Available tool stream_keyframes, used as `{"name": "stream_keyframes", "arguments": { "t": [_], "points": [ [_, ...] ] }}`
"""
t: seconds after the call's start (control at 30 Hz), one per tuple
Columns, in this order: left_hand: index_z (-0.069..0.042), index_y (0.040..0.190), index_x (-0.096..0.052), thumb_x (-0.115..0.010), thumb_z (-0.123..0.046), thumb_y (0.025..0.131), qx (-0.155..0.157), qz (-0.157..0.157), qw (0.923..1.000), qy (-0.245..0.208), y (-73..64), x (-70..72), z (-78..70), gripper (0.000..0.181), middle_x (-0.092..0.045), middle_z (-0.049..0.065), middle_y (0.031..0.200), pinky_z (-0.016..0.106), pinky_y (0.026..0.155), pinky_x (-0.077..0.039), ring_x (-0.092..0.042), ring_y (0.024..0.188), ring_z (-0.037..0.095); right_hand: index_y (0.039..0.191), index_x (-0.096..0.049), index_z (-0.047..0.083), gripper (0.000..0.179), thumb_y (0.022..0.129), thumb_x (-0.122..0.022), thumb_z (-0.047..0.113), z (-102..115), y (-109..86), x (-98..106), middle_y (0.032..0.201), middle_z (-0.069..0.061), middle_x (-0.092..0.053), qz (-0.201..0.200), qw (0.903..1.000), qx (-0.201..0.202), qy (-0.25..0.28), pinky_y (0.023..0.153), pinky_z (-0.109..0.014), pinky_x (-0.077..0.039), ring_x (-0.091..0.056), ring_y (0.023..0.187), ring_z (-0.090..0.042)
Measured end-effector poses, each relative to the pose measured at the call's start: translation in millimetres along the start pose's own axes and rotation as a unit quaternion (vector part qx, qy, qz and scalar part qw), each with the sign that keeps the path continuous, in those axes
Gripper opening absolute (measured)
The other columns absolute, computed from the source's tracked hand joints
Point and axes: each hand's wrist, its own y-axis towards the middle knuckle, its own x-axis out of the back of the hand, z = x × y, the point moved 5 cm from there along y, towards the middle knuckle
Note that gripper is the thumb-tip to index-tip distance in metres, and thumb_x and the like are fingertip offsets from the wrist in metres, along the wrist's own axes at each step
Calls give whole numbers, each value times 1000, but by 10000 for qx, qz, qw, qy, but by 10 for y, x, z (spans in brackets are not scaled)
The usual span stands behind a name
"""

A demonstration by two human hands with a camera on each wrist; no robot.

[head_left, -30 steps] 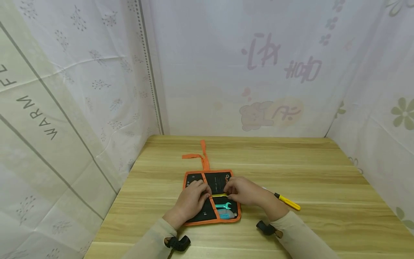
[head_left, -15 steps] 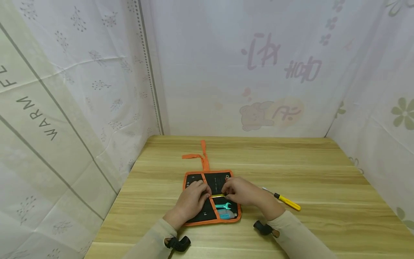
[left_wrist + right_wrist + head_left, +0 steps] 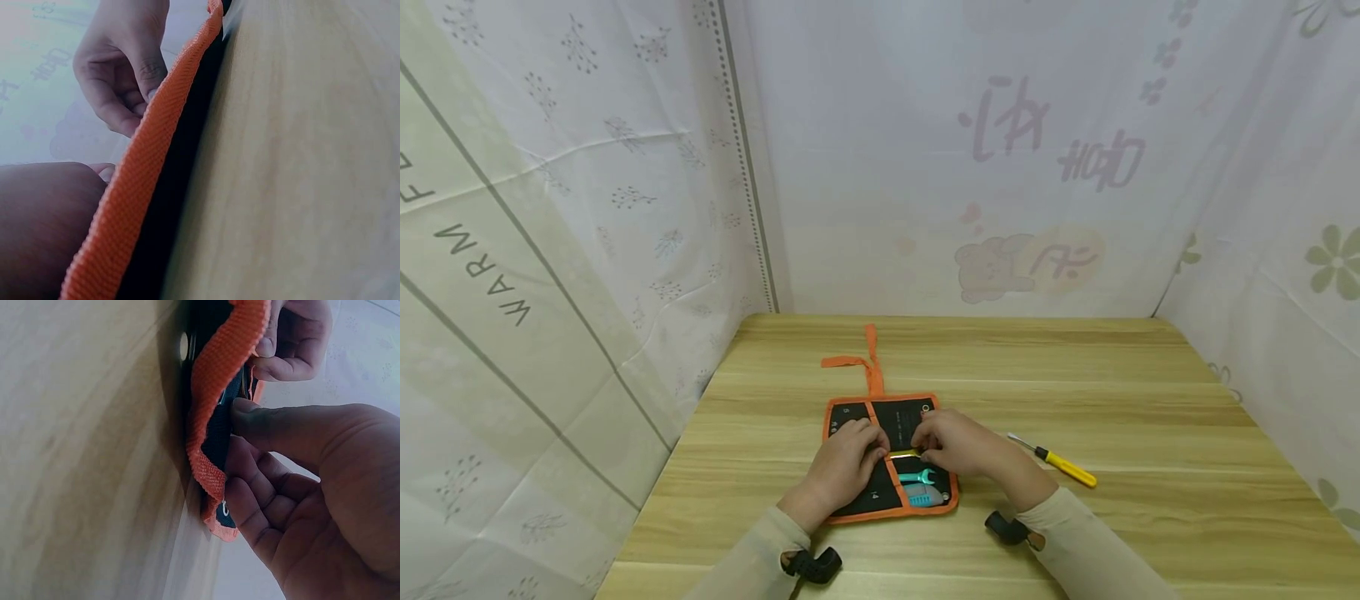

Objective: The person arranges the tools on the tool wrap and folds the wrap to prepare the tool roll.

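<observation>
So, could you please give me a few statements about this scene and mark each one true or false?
1. The yellow-handled screwdriver lies on the table, outside the tool pouch. True.
2. Both hands are well away from the pouch. False: the left hand is at its orange band, and the right hand is at the yellow tool.
3. The teal wrench lies next to the blue-and-grey tool. True.
4. The pouch is rolled up and tied. False: it lies open, its orange ties loose.
5. The screwdriver's handle points toward the pouch. False: its metal tip does.
</observation>
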Motion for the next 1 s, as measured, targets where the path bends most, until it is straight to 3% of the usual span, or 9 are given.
{"name": "stream_keyframes", "arguments": {
  "t": [0.33,1.0],
  "points": [
    [-26,99,-68,-74,-21,101,55,52,9999,-99,7,6,15,8,-60,-13,96,31,76,-51,-55,87,9,106,-78,18,13,94,-80,11,-30,6,-18,97,9,-63,12,10000,-27,-39,72,-24,-53,-57,78,-1],
    [-27,101,-72,-75,-21,100,308,522,9972,-434,32,51,50,7,-59,-15,95,28,74,-51,-55,84,4,115,-75,18,29,91,-81,3,-103,-116,11,102,8,-62,142,9999,-32,18,79,-27,-54,-61,90,-7]
  ]
}}
